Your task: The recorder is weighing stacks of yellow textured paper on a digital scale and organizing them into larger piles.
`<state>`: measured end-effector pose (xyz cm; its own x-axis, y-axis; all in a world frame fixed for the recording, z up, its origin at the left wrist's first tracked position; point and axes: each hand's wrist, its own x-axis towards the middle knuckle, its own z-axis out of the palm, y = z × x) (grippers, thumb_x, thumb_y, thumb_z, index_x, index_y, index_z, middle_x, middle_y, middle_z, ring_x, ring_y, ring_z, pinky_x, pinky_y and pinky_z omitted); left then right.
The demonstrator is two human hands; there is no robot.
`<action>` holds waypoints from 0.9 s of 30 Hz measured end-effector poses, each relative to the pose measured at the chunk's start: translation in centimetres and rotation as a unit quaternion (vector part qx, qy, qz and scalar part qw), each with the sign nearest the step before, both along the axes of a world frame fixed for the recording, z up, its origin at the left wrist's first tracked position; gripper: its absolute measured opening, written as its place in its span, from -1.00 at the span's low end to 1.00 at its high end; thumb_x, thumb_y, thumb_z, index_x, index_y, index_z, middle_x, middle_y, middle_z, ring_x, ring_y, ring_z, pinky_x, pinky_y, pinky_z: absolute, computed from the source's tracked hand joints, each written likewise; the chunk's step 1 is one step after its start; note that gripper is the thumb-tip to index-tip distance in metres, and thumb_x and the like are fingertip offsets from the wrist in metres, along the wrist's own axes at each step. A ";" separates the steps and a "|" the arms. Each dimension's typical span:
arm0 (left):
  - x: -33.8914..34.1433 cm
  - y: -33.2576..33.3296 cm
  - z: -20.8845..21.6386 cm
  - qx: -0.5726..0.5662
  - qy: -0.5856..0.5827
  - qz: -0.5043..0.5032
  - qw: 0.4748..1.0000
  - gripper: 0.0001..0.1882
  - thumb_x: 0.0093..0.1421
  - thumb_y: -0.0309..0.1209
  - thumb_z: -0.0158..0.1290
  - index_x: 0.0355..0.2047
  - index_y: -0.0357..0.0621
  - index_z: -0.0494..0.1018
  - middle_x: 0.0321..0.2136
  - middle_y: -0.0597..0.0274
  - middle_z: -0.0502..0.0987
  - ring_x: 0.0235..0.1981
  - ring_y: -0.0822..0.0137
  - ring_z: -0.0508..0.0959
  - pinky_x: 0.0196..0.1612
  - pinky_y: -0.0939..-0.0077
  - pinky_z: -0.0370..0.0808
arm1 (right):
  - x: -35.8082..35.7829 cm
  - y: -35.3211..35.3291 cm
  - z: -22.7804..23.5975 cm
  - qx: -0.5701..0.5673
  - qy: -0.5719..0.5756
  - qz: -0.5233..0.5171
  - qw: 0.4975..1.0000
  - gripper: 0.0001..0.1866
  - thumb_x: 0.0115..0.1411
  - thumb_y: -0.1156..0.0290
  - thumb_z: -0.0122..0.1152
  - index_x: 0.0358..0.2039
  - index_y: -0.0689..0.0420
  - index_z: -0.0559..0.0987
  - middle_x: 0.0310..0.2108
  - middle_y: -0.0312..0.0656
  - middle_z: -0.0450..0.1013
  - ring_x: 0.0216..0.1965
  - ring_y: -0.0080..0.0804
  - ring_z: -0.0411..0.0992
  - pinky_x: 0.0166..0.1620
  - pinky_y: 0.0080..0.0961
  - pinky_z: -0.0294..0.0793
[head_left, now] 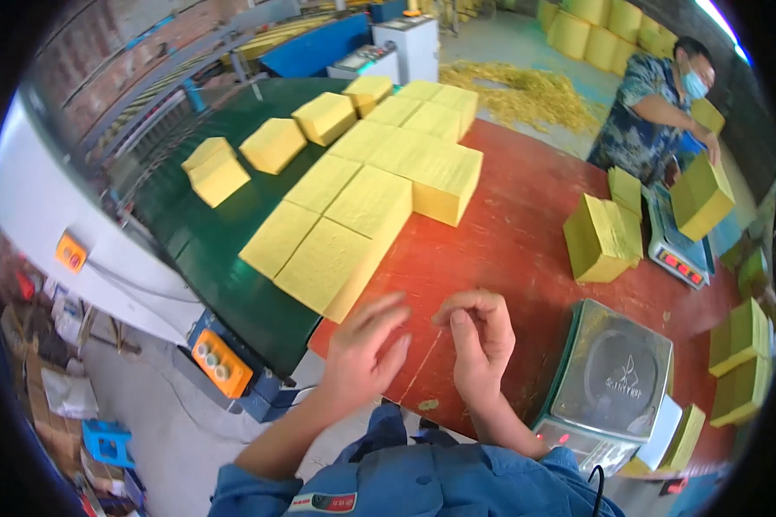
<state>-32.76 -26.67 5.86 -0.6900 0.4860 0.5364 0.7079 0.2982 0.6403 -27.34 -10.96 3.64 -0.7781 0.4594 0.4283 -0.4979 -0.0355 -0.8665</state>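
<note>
My left hand (366, 349) is held over the near edge of the red table, its fingers stretched and its thumb apart, with nothing in it. Beside it, my right hand (481, 340) is loosely curled above the tabletop, with a gap between thumb and fingers and nothing visible in it. Just beyond my left hand, several blocks of stacked yellow paper (332, 258) stand packed together in rows, partly on the red table (517, 215) and partly on the green belt (190, 258). A few separate yellow blocks (274, 145) sit farther left on the belt.
To my right is a digital scale (616, 366) with a metal pan. Farther off, a masked person (642, 112) holds a yellow block (703, 196) at another scale (677, 246). An orange button box (220, 362) is at the lower left. Yellow scraps (517, 95) cover the floor behind.
</note>
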 end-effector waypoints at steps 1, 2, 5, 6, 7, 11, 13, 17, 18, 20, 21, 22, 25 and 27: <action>-2.0 0.7 0.6 0.005 -0.009 -0.023 1.000 -0.69 0.11 -0.58 0.15 -0.10 -0.28 0.52 -0.07 -0.03 0.58 -0.08 0.00 0.60 -0.05 0.31 0.53 | -0.3 -0.1 -0.1 0.000 -0.005 -0.018 1.000 -0.89 0.33 0.65 0.01 -0.16 0.27 0.45 -0.25 -0.19 0.47 -0.25 -0.55 0.48 -0.13 -0.59 0.51; -4.6 1.8 0.6 0.012 -0.006 -0.037 0.999 -0.69 0.11 -0.58 0.15 -0.10 -0.28 0.52 -0.07 -0.03 0.58 -0.08 0.00 0.60 -0.05 0.31 0.53 | -1.6 0.7 -0.4 -0.004 -0.008 -0.039 0.999 -0.89 0.32 0.66 0.01 -0.16 0.26 0.45 -0.25 -0.19 0.47 -0.25 -0.55 0.49 -0.13 -0.59 0.51; -12.0 5.5 -0.4 0.010 0.042 -0.106 0.993 -0.71 0.12 -0.57 0.15 -0.11 -0.29 0.51 -0.08 -0.02 0.58 -0.08 0.01 0.60 -0.05 0.30 0.53 | -5.4 2.5 -0.4 -0.011 -0.005 -0.096 0.995 -0.88 0.29 0.68 0.03 -0.18 0.26 0.47 -0.27 -0.20 0.48 -0.26 -0.55 0.48 -0.14 -0.58 0.51; -14.4 7.0 -0.8 0.002 0.047 -0.127 0.991 -0.72 0.13 -0.56 0.15 -0.12 -0.29 0.51 -0.09 -0.02 0.58 -0.09 0.01 0.60 -0.05 0.29 0.53 | -7.3 3.5 -0.5 0.062 -0.019 -0.143 0.988 -0.87 0.27 0.69 0.04 -0.19 0.26 0.48 -0.28 -0.19 0.48 -0.26 -0.53 0.48 -0.15 -0.57 0.52; -16.9 8.2 -1.3 -0.012 0.049 -0.149 0.988 -0.74 0.15 -0.56 0.14 -0.13 -0.29 0.51 -0.09 -0.03 0.57 -0.09 0.02 0.60 -0.05 0.27 0.53 | -9.3 4.2 -0.9 0.129 -0.037 -0.188 0.973 -0.86 0.24 0.70 0.06 -0.20 0.27 0.49 -0.29 -0.18 0.48 -0.27 -0.52 0.49 -0.16 -0.55 0.52; -24.9 13.0 -3.0 -0.111 0.064 -0.102 0.986 -0.74 0.16 -0.47 0.16 -0.13 -0.30 0.52 -0.09 -0.04 0.57 -0.09 -0.02 0.58 -0.03 0.21 0.53 | -17.8 7.8 -2.0 0.247 -0.024 -0.261 0.933 -0.82 0.16 0.72 0.12 -0.22 0.24 0.50 -0.30 -0.06 0.47 -0.29 -0.26 0.51 -0.19 -0.42 0.55; -27.7 14.5 -4.2 -0.130 0.108 -0.092 0.981 -0.69 0.13 -0.42 0.21 -0.15 -0.34 0.53 -0.10 -0.09 0.56 -0.05 -0.06 0.55 0.02 0.24 0.49 | -21.4 9.6 -3.1 0.258 -0.034 -0.266 0.928 -0.82 0.15 0.70 0.13 -0.22 0.24 0.51 -0.29 -0.04 0.48 -0.28 -0.20 0.52 -0.20 -0.39 0.55; -30.5 15.9 -5.3 -0.336 0.099 -0.106 0.930 -0.61 0.04 -0.36 0.28 -0.16 -0.37 0.53 -0.06 -0.11 0.55 0.06 -0.03 0.50 0.17 0.13 0.39 | -26.9 12.4 -5.5 0.324 -0.093 -0.264 0.904 -0.82 0.12 0.65 0.15 -0.22 0.24 0.51 -0.24 -0.02 0.50 -0.21 -0.06 0.53 -0.17 -0.29 0.55; -30.7 16.0 -5.7 -0.340 0.122 -0.124 0.924 -0.57 0.01 -0.34 0.31 -0.16 -0.37 0.53 -0.05 -0.12 0.55 0.08 -0.01 0.49 0.23 0.09 0.34 | -28.3 13.3 -5.8 0.324 -0.100 -0.262 0.903 -0.82 0.12 0.65 0.15 -0.22 0.24 0.51 -0.24 -0.02 0.50 -0.21 -0.06 0.53 -0.17 -0.29 0.55; -31.4 15.6 -6.7 -0.331 0.138 -0.121 0.926 -0.53 -0.02 -0.34 0.33 -0.13 -0.36 0.52 -0.04 -0.10 0.54 0.09 0.02 0.48 0.26 0.06 0.29 | -31.4 14.6 -6.3 0.425 -0.151 -0.260 0.854 -0.79 0.13 0.56 0.15 -0.18 0.21 0.52 -0.14 -0.04 0.50 -0.08 -0.02 0.49 0.00 -0.15 0.47; -31.5 15.7 -6.9 -0.316 0.164 -0.121 0.927 -0.49 -0.05 -0.34 0.35 -0.11 -0.35 0.51 -0.04 -0.09 0.54 0.10 0.05 0.48 0.30 0.03 0.25 | -32.8 15.6 -6.8 0.424 -0.157 -0.258 0.854 -0.79 0.13 0.56 0.15 -0.18 0.21 0.52 -0.14 -0.04 0.50 -0.08 -0.02 0.49 0.00 -0.15 0.47; -31.8 15.8 -7.2 -0.319 0.160 -0.127 0.926 -0.49 -0.05 -0.34 0.35 -0.11 -0.35 0.51 -0.04 -0.09 0.54 0.10 0.05 0.48 0.30 0.03 0.25 | -34.5 16.8 -7.9 0.500 -0.154 -0.297 0.799 -0.74 0.14 0.50 0.14 -0.12 0.18 0.51 -0.09 -0.06 0.50 0.00 -0.05 0.46 0.09 -0.09 0.39; -32.1 15.8 -7.6 -0.305 0.176 -0.136 0.926 -0.45 -0.11 -0.36 0.37 -0.10 -0.33 0.50 -0.04 -0.10 0.53 0.09 0.06 0.48 0.32 0.10 0.22 | -36.0 17.6 -9.5 0.582 -0.242 -0.245 0.737 -0.61 0.20 0.37 0.09 0.06 0.12 0.46 0.03 -0.13 0.47 0.15 -0.15 0.37 0.25 0.06 0.21; -31.9 15.8 -7.8 -0.306 0.180 -0.140 0.924 -0.51 -0.15 -0.39 0.38 -0.19 -0.31 0.52 -0.06 -0.11 0.54 0.07 0.07 0.50 0.29 0.14 0.26 | -35.4 17.2 -9.5 0.592 -0.232 -0.250 0.730 -0.58 0.22 0.36 0.07 0.10 0.10 0.44 0.04 -0.15 0.46 0.15 -0.17 0.37 0.24 0.08 0.23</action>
<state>-64.64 -10.91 -1.92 -0.3211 0.9070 0.2725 0.9466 0.2990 0.1204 -62.78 6.27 -5.84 -0.8276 0.2581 0.4984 0.1654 0.9607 -0.2229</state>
